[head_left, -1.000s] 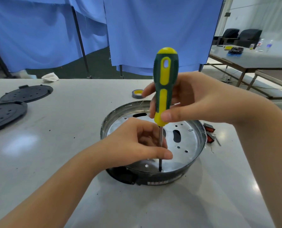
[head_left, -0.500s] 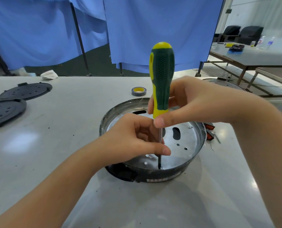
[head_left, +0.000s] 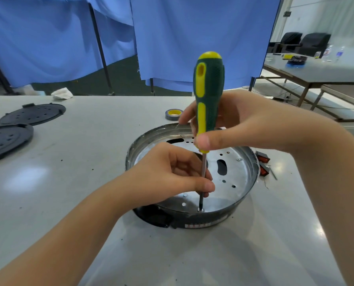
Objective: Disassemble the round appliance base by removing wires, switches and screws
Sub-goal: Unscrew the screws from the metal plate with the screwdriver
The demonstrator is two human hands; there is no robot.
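Workshop: grey worktables (head_left: 73,182), blue curtain partitions (head_left: 192,38).

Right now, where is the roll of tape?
In the head view, the roll of tape lies flat on the table, just beyond the round appliance base, left of the screwdriver handle.

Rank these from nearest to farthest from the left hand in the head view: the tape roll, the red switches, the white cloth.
From the left hand:
1. Red switches, on the table just right of the base.
2. Tape roll, beyond the base's far rim; not much farther than the switches.
3. White cloth, at the table's far left edge, clearly farthest.
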